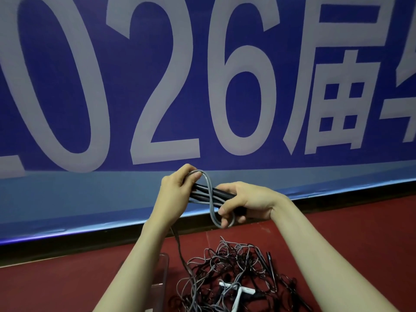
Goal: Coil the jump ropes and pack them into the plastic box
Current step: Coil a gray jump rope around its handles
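Note:
Both my hands are raised in front of the banner and hold one jump rope. My left hand [177, 190] grips the left end of its black handles [216, 192] and pinches a grey cord loop [210, 199] at the top. My right hand [245, 202] grips the handles' right end, its fingers hooked in the lower loop. A strand of the cord hangs down to a tangled pile of grey and black ropes [234, 278] on the red floor. A clear plastic box [163, 278] stands to the left of the pile, partly behind my left forearm.
A big blue banner [202, 86] with white characters stands upright just behind my hands. Its black base strip runs along the red floor [56, 287]. Rope handles, white [238, 291] and black [270, 264], lie in the pile.

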Action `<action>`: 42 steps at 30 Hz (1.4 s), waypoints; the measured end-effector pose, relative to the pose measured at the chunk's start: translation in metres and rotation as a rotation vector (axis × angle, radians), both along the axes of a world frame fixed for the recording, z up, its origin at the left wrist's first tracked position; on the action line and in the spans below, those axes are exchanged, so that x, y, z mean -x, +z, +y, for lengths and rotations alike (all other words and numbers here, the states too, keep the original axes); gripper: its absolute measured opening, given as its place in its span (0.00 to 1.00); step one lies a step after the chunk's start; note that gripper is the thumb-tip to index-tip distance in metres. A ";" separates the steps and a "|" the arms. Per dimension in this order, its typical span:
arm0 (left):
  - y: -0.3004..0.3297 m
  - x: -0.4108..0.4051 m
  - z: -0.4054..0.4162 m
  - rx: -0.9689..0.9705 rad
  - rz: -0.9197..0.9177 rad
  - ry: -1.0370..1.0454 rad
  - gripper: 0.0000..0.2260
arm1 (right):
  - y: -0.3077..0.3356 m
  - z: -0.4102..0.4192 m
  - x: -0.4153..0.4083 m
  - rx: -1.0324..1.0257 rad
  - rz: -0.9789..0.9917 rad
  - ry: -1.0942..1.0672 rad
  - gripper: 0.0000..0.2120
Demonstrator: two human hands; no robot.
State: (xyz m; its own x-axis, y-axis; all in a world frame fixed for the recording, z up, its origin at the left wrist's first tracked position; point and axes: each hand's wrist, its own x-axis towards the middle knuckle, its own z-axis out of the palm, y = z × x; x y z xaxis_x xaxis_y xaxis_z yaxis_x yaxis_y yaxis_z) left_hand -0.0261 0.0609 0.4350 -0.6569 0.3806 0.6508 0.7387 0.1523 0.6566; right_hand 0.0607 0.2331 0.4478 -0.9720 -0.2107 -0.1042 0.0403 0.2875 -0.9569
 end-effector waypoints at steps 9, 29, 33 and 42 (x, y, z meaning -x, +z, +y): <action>-0.003 0.014 -0.002 -0.099 -0.194 0.184 0.14 | 0.003 0.007 0.003 0.362 0.256 -0.163 0.13; 0.001 0.016 0.006 -0.351 -0.460 0.187 0.16 | -0.003 -0.008 0.011 0.048 0.418 -0.444 0.13; 0.001 0.016 0.007 -0.433 -0.427 0.230 0.16 | -0.006 -0.015 0.018 0.352 0.369 -0.504 0.11; 0.005 0.007 0.005 -0.436 -0.503 0.101 0.17 | -0.002 -0.011 0.018 0.259 0.413 -0.559 0.08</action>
State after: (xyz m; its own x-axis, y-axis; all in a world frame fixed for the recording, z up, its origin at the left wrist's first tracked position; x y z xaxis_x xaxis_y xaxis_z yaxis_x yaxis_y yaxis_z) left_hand -0.0334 0.0663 0.4400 -0.9387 0.0733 0.3368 0.3232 -0.1529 0.9339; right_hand 0.0430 0.2220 0.4453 -0.8906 0.3587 0.2794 -0.2639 0.0926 -0.9601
